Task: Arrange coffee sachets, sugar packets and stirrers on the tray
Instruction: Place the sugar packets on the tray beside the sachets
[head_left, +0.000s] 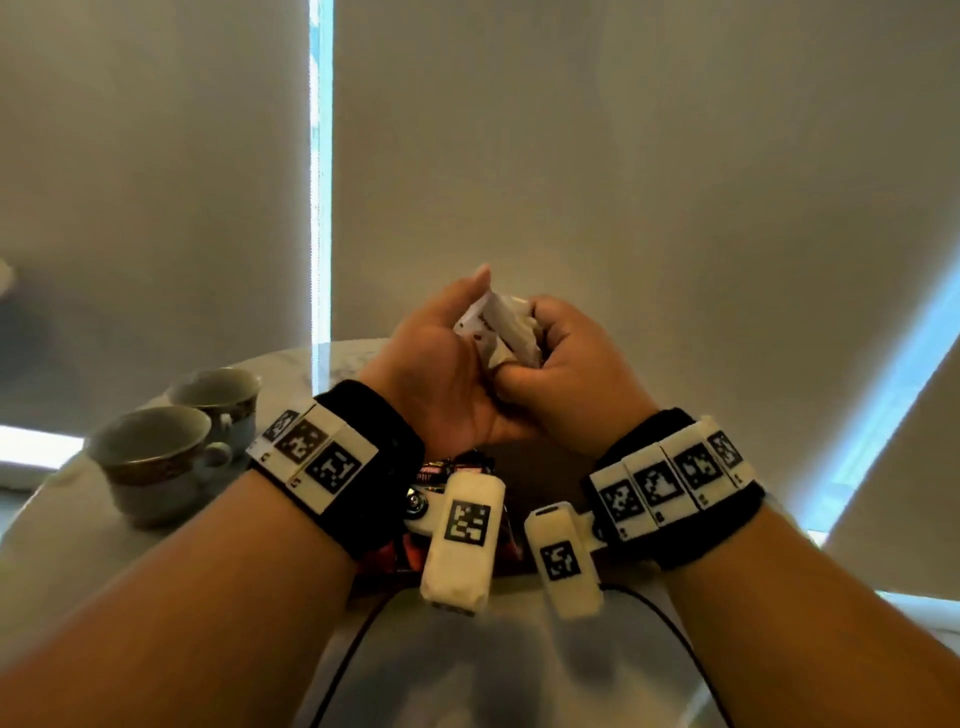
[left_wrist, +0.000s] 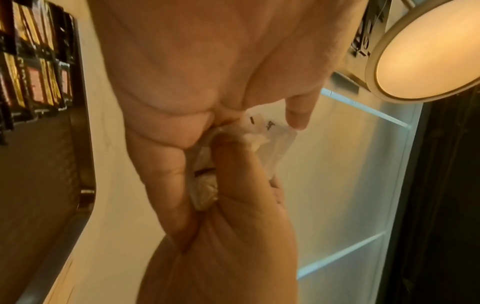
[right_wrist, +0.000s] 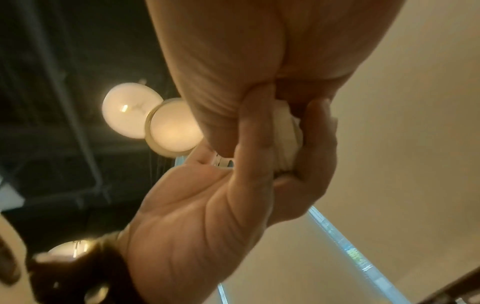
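A bunch of white sugar packets (head_left: 501, 325) is held up in the air between both hands, above the round table. My left hand (head_left: 465, 322) wraps it from the left with the thumb pointing up. My right hand (head_left: 540, 345) grips it from the right with curled fingers. The left wrist view shows the packets (left_wrist: 262, 131) crumpled between palm and thumb. In the right wrist view the packets (right_wrist: 285, 139) sit between thumb and fingers. Red-and-black coffee sachets (head_left: 441, 470) lie below my wrists, mostly hidden. A dark tray (left_wrist: 87, 127) holding rows of sachets (left_wrist: 33, 67) shows at the left. No stirrers are visible.
Two patterned teacups (head_left: 156, 457) (head_left: 221, 400) stand on the white marble table (head_left: 78, 545) at the left. Pale blinds hang behind the table. Black cables run over the table's near edge (head_left: 519, 649).
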